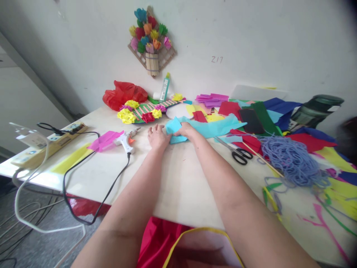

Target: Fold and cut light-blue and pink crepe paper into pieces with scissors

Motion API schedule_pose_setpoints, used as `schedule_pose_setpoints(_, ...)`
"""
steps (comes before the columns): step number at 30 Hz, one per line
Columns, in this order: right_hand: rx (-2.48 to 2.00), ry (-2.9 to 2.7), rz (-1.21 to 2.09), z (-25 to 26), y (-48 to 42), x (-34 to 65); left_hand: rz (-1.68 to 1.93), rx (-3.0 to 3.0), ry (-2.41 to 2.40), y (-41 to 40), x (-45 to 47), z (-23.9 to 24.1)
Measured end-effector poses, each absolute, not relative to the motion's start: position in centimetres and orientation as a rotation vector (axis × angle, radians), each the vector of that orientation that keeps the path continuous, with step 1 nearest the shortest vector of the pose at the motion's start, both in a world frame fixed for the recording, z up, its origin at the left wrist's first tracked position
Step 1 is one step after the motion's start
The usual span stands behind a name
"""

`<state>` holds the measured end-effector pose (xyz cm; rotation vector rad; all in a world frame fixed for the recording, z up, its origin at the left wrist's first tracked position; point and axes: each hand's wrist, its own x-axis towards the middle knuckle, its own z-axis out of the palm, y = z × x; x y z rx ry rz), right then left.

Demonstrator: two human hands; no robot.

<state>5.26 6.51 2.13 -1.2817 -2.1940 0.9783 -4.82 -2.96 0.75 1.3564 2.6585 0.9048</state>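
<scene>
A strip of light-blue crepe paper (220, 127) lies across the middle of the table, its left end folded over. My right hand (186, 130) grips that folded end between thumb and fingers. Beside it, at the paper's left edge, my left hand (159, 137) rests palm down with its fingers spread on the table. Whether its thumb presses on the paper is hard to make out. A white glue gun (125, 141) lies left of my left hand. Black-handled scissors (237, 153) lie to the right of my right forearm.
Behind my hands is a green piece with paper flowers (142, 112), beside a red plastic bag (124, 95) and a glue tube (165, 87). A power strip (50, 143) with cables runs along the left. Tangled blue yarn (291, 158) and coloured paper sheets crowd the right.
</scene>
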Motion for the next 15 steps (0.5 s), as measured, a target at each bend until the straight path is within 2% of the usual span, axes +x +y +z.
schedule_pose_setpoints(15,-1.306,-2.295,1.004,3.02,6.36,5.28,0.799,1.388,2.649,-2.86,-4.8,0.72)
